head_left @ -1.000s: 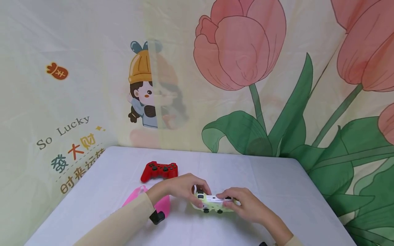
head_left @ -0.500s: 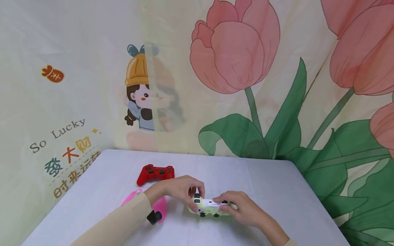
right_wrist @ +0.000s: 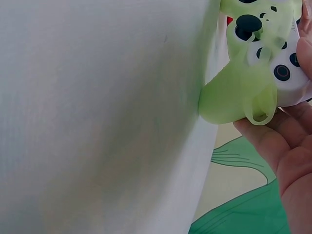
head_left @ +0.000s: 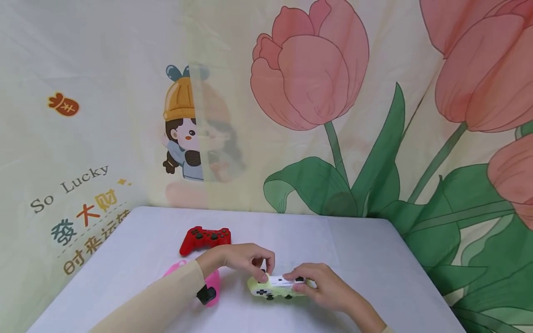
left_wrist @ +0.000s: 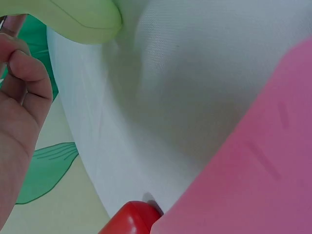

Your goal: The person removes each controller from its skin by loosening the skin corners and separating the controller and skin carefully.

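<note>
Low over the table, a white game controller (head_left: 276,280) sits partly inside a light-green silicone cover (right_wrist: 234,95). My right hand (head_left: 326,286) holds its right end, thumb in front and fingers behind. In the right wrist view, round buttons are bare and a loop of the cover hangs loose below them. With curled fingers, my left hand (head_left: 245,259) pinches the cover at the upper left corner, near the shoulder buttons. The left wrist view shows one green grip end of the cover; the pinch itself is mostly out of frame there.
Behind my left wrist lies a red game controller (head_left: 205,239). A pink silicone cover (head_left: 213,284) with a black part of a controller showing lies partly hidden under my left sleeve (head_left: 166,296). A white-clothed table (head_left: 354,249) meets a printed curtain at the back.
The left shoulder buttons, plainly visible before, are mostly hidden now, and the direction pad shows. My left hand has shifted at that corner. The whole view has drifted slightly.
</note>
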`<state>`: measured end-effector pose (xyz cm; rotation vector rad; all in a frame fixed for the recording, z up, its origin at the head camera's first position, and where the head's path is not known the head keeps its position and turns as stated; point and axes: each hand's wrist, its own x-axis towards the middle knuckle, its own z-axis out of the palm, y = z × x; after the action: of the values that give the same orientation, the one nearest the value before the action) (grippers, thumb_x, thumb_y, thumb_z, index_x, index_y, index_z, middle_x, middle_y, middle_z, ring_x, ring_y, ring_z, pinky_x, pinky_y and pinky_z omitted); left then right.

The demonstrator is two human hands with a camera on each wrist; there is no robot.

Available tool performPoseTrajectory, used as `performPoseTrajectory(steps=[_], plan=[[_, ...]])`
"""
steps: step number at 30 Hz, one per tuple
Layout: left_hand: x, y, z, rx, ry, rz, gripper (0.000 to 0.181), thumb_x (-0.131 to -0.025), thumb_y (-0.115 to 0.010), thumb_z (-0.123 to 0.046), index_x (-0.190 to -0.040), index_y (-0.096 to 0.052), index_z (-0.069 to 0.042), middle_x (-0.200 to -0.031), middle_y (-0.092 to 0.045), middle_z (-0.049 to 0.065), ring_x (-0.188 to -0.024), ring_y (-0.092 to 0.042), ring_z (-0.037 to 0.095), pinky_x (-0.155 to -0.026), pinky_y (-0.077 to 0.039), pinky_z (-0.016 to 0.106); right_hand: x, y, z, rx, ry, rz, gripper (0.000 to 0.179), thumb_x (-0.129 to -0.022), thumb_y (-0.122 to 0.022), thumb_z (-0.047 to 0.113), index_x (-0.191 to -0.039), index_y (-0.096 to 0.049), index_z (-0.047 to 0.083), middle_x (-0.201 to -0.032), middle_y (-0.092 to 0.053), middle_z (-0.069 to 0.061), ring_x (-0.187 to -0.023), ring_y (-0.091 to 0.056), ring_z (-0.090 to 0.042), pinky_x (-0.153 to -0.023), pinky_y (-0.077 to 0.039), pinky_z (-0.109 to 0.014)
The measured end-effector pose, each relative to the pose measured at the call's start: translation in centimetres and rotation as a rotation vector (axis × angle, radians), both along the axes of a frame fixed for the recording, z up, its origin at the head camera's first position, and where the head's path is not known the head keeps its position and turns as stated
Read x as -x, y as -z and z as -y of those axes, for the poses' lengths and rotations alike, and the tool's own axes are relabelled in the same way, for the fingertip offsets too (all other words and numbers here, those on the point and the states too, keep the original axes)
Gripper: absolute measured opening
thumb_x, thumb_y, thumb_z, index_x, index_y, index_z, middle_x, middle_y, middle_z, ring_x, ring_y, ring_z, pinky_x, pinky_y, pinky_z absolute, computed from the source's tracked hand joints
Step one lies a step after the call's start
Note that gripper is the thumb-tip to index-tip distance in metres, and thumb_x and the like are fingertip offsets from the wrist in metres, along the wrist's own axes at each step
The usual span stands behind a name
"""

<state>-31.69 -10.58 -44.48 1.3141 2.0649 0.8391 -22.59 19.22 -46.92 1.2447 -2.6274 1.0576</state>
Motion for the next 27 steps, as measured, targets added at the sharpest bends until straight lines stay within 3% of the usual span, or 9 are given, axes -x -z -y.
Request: performPoseTrajectory(steps=[7,13,18,21,27], plan=[[-0.1,-0.4,0.3,0.045,0.007,0.016,0.026,-0.093,-0.072,-0.045,-0.108,-0.065,-0.025,-0.089,-0.060,-0.012,-0.076,-0.054,0.001,-0.071,-0.042,0.020,0.0,-0.1,0.1,-0.006,-0.024,-0.042,0.025,-0.104,-0.070,0.028,-0.127,-0.076,0.023,-0.118,-0.076,0.012,-0.103,-0.070,-0.003,-0.086,-0.060,-0.030],[-0.1,-1.5,0.1,0.074,0.002,0.016,0.019,-0.095,-0.069,-0.042,-0.107,-0.070,-0.028,-0.094,-0.065,-0.016,-0.078,-0.055,0.001,-0.073,-0.045,0.021,-0.2,-0.5,-0.2,-0.002,-0.032,-0.083,0.024,-0.103,-0.071,0.024,-0.127,-0.076,0.022,-0.117,-0.076,0.011,-0.102,-0.070,-0.003,-0.084,-0.060,-0.029],[0.1,-1.9,-0.4,0.085,0.037,0.049,0.017,-0.096,-0.069,-0.039,-0.106,-0.070,-0.024,-0.090,-0.064,-0.015,-0.077,-0.054,0.002,-0.073,-0.044,0.020,-0.4,-0.4,-0.4,0.002,-0.033,-0.081,0.025,-0.102,-0.072,0.023,-0.126,-0.076,0.022,-0.116,-0.076,0.011,-0.102,-0.069,-0.003,-0.084,-0.060,-0.028],[0.2,-1.6,-0.4,0.105,0.051,0.095,0.019,-0.096,-0.069,-0.038,-0.104,-0.068,-0.021,-0.086,-0.061,-0.014,-0.075,-0.054,0.002,-0.072,-0.043,0.020,-0.5,-0.3,-0.3,0.004,-0.047,-0.076,0.025,-0.102,-0.073,0.022,-0.126,-0.076,0.022,-0.117,-0.076,0.011,-0.103,-0.070,-0.004,-0.085,-0.060,-0.030],[0.6,-0.9,-0.7,0.116,0.096,0.315,0.028,-0.095,-0.067,-0.032,-0.103,-0.057,-0.007,-0.090,-0.057,-0.015,-0.078,-0.052,0.003,-0.074,-0.043,0.021,-0.6,0.0,-0.2,-0.002,-0.043,-0.046,0.025,-0.103,-0.071,0.025,-0.128,-0.075,0.024,-0.116,-0.075,0.012,-0.103,-0.069,-0.003,-0.085,-0.060,-0.029]])
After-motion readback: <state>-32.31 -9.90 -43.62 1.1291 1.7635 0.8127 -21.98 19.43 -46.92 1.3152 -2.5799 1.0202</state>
